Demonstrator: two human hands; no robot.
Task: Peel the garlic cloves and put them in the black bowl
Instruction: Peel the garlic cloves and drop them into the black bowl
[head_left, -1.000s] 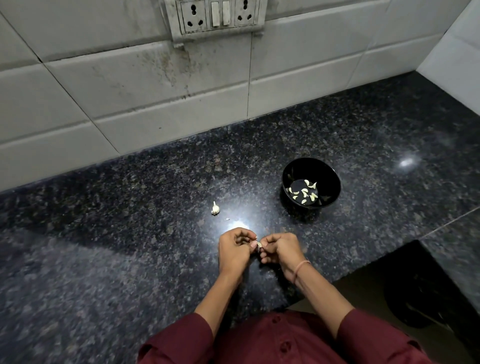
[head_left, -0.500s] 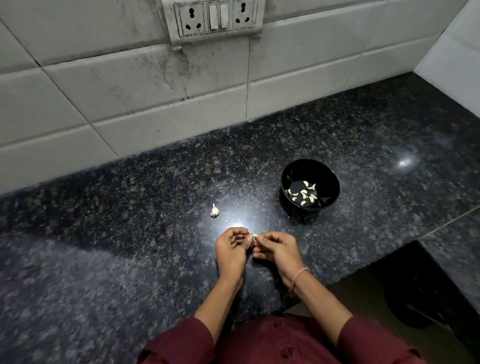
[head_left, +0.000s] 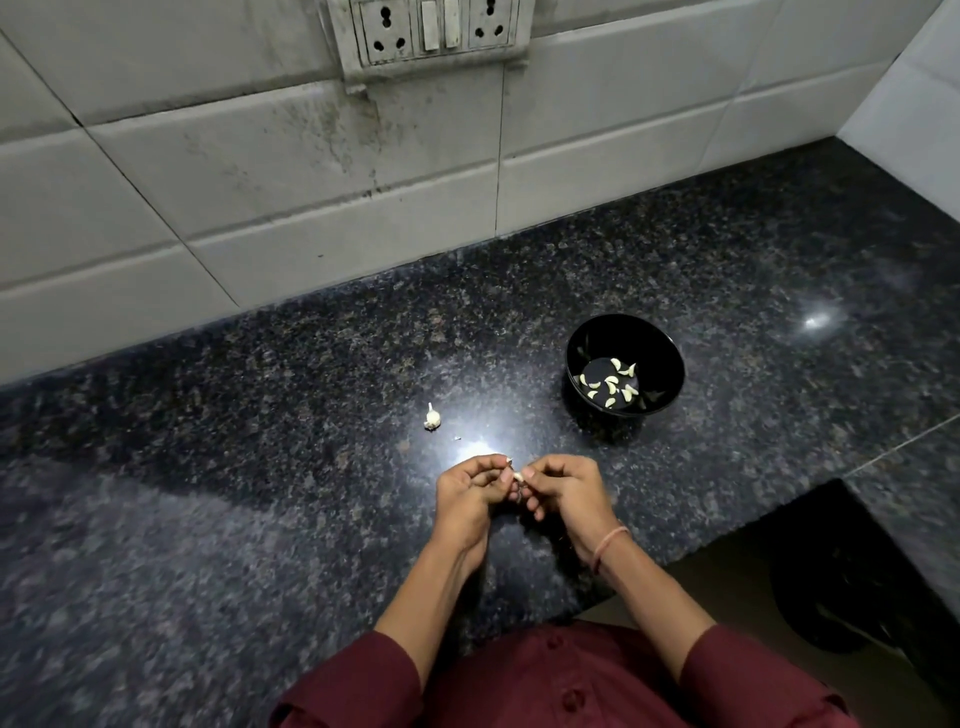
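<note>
Over the dark granite counter (head_left: 260, 519) near its front edge, my left hand (head_left: 467, 493) and my right hand (head_left: 563, 491) meet fingertip to fingertip. Both pinch one small pale garlic clove (head_left: 517, 475) between them; most of it is hidden by the fingers. The black bowl (head_left: 660, 358) stands behind and to the right of my hands, with several peeled cloves (head_left: 613, 387) on its bottom. A small garlic remnant with a stem (head_left: 432, 417) lies on the counter to the left, behind my left hand.
A tiny scrap of skin (head_left: 457, 438) lies near the remnant. The tiled wall with a socket panel (head_left: 431, 28) rises behind the counter. At the right the counter drops to a lower dark recess (head_left: 852, 582).
My hands stay joined on the clove, with the fingers shifting slightly around it. The view has tilted a little. The bowl and remnant have not moved.
</note>
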